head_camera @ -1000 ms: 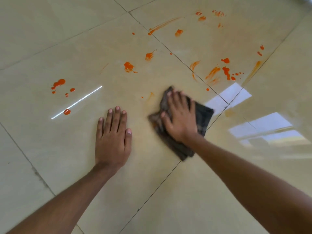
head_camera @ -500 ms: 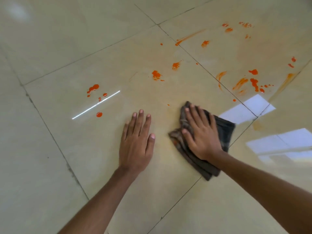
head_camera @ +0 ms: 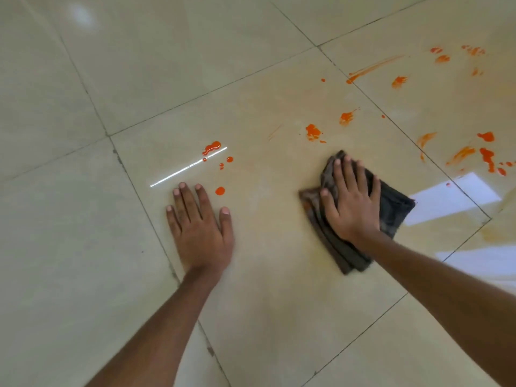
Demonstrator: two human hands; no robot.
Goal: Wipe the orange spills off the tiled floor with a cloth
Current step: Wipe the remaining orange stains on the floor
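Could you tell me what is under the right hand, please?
A folded dark cloth, pressed flat on the floor by the right hand. Whether the floor beneath it is stained cannot be seen.

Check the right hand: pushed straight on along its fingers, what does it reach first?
Probably the smeared orange splat straight ahead of the right hand, with only bare floor tile between. The nearer orange splat to the left may brush the dark cloth; the angle is unclear.

Folded dark cloth (head_camera: 393, 208) flat, orange spills (head_camera: 313, 131) scattered
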